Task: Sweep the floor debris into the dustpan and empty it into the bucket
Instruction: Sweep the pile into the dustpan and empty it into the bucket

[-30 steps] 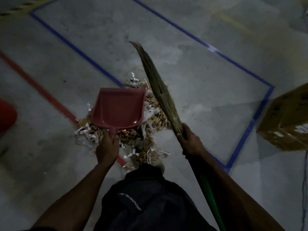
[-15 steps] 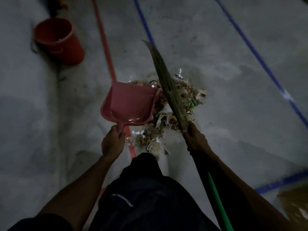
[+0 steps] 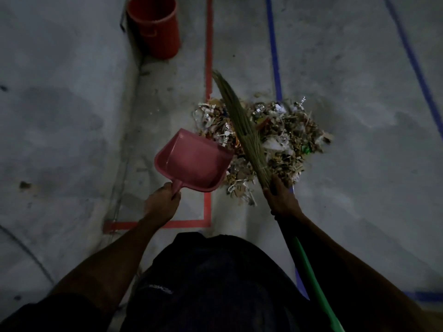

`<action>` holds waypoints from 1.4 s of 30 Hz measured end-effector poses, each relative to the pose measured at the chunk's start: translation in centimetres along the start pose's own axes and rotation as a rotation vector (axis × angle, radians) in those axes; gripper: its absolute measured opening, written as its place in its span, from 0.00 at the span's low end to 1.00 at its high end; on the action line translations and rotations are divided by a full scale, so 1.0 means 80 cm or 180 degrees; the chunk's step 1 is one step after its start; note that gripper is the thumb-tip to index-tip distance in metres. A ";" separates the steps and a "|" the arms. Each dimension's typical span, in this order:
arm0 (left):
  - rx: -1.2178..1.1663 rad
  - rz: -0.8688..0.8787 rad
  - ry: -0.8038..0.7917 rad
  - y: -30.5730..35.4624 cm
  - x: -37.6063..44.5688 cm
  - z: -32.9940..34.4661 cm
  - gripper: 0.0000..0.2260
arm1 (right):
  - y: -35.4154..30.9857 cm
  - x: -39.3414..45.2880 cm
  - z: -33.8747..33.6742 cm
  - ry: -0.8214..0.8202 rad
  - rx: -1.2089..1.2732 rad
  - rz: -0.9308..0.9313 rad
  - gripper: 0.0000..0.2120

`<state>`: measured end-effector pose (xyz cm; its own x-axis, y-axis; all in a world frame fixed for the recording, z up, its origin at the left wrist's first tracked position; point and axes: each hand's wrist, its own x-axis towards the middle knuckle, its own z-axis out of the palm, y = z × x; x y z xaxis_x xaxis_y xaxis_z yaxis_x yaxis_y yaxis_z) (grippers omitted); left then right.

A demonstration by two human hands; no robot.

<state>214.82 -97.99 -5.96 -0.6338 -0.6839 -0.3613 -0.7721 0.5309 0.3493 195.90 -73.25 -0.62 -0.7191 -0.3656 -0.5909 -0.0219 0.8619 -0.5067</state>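
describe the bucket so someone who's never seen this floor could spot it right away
Follow the red tape line on the grey concrete floor away from the debris pile toward the top of the view. Just left of that line stands the bucket, upright, mouth open. It is the only round, deep container here, a darker red-orange than the flat pink dustpan held nearer the person.

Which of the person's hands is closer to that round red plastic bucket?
Left. The left hand, gripping the pink dustpan, is below the bucket; the right hand is farther right.
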 end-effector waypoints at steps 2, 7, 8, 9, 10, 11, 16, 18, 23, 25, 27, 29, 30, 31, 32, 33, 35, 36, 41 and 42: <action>0.0017 0.0034 -0.0121 -0.023 0.002 0.000 0.12 | -0.003 -0.001 0.016 0.0039 -0.0018 0.0002 0.25; 0.0245 0.0216 -0.0555 -0.080 0.029 0.022 0.15 | -0.003 0.010 0.070 0.0208 -0.0260 0.0092 0.27; 0.0277 0.0269 -0.0662 -0.090 0.035 0.028 0.15 | -0.002 0.018 0.083 0.0219 -0.0306 0.0149 0.27; 0.0302 0.0326 -0.0762 -0.102 0.042 0.036 0.15 | -0.001 0.026 0.095 0.0224 -0.0317 0.0192 0.27; 0.0326 0.0352 -0.0866 -0.114 0.047 0.046 0.16 | 0.000 0.033 0.108 0.0211 -0.0310 0.0244 0.27; 0.0371 0.0375 -0.0954 -0.126 0.052 0.058 0.17 | 0.001 0.040 0.119 0.0180 -0.0297 0.0288 0.27; 0.0488 0.0295 -0.1349 -0.166 0.094 0.143 0.15 | 0.023 0.103 0.179 0.0056 -0.0227 0.0535 0.27; 0.0374 0.0174 -0.1389 -0.175 0.121 0.190 0.12 | 0.042 0.144 0.210 0.0084 -0.0225 0.0589 0.27; 0.0382 -0.0008 -0.1472 -0.198 0.198 0.323 0.11 | 0.114 0.249 0.289 0.0024 -0.0048 0.0763 0.27; 0.0461 0.0046 -0.1418 -0.205 0.226 0.374 0.11 | 0.148 0.283 0.314 0.0058 0.0032 0.0825 0.27; 0.0544 0.0065 -0.1400 -0.209 0.249 0.414 0.11 | 0.178 0.310 0.334 0.0160 0.0056 0.0804 0.27; 0.0669 0.0069 -0.1350 -0.211 0.267 0.445 0.11 | 0.203 0.334 0.349 0.0263 0.0182 0.0827 0.28; 0.0694 0.0113 -0.1319 -0.212 0.274 0.458 0.11 | 0.214 0.345 0.355 0.0278 0.0261 0.0855 0.27; 0.0680 0.0172 -0.1288 -0.212 0.279 0.469 0.11 | 0.224 0.354 0.360 0.0276 0.0321 0.0892 0.27; 0.0661 0.0228 -0.1276 -0.212 0.285 0.477 0.11 | 0.232 0.364 0.363 0.0286 0.0363 0.0908 0.27; 0.0669 0.0281 -0.1277 -0.210 0.291 0.483 0.11 | 0.239 0.371 0.365 0.0300 0.0382 0.0918 0.27; 0.0743 0.0381 -0.1244 -0.202 0.303 0.493 0.11 | 0.250 0.384 0.367 0.0339 0.0377 0.0900 0.26; 0.0748 0.0432 -0.1232 -0.196 0.310 0.496 0.11 | 0.254 0.389 0.366 0.0350 0.0363 0.0874 0.26; 0.0674 0.0688 -0.1303 -0.154 0.349 0.510 0.12 | 0.259 0.419 0.342 0.0412 0.0328 0.0880 0.28; 0.0662 0.0687 -0.1349 -0.146 0.359 0.514 0.13 | 0.258 0.428 0.332 0.0439 0.0298 0.0867 0.28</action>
<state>203.65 -103.27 -55.98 -0.7098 -0.3080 -0.6335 -0.5874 0.7552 0.2909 189.29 -77.30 -48.01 -0.7773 -0.0691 -0.6253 0.2440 0.8831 -0.4008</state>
